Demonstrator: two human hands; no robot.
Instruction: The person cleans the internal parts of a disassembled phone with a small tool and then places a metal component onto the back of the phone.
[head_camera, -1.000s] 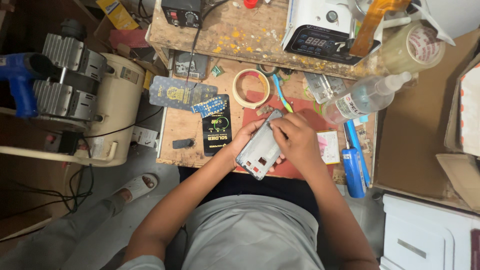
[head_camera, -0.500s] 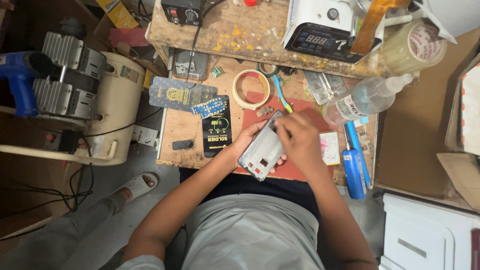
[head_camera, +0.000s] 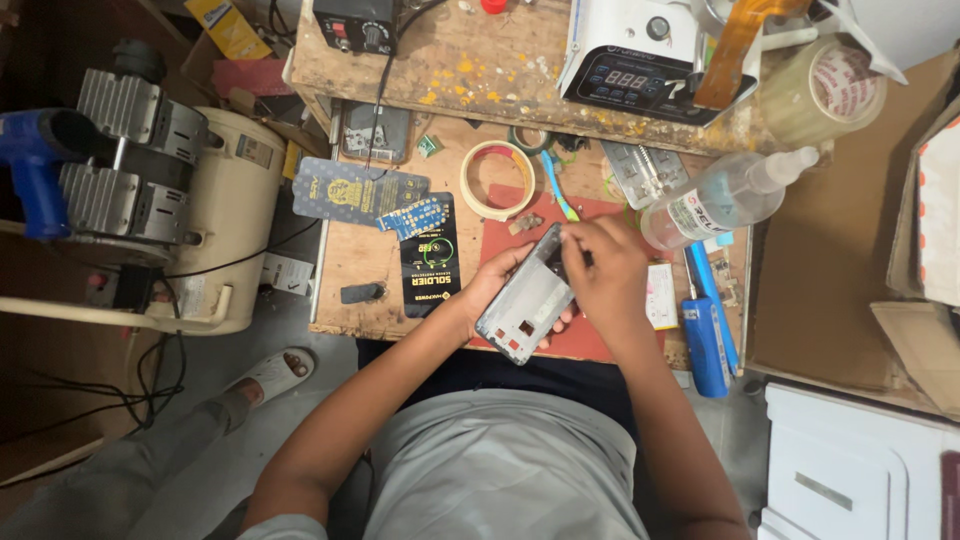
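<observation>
Hiding phone frame (head_camera: 527, 303) top — right hand (head_camera: 605, 272) (fingertips unseen)

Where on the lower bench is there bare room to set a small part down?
Bare wood shows between the black packet and the bench's left edge, around a small black piece. The red mat is taken by both hands and the phone frame; the right side is crowded with bottle and blue tool.
</observation>
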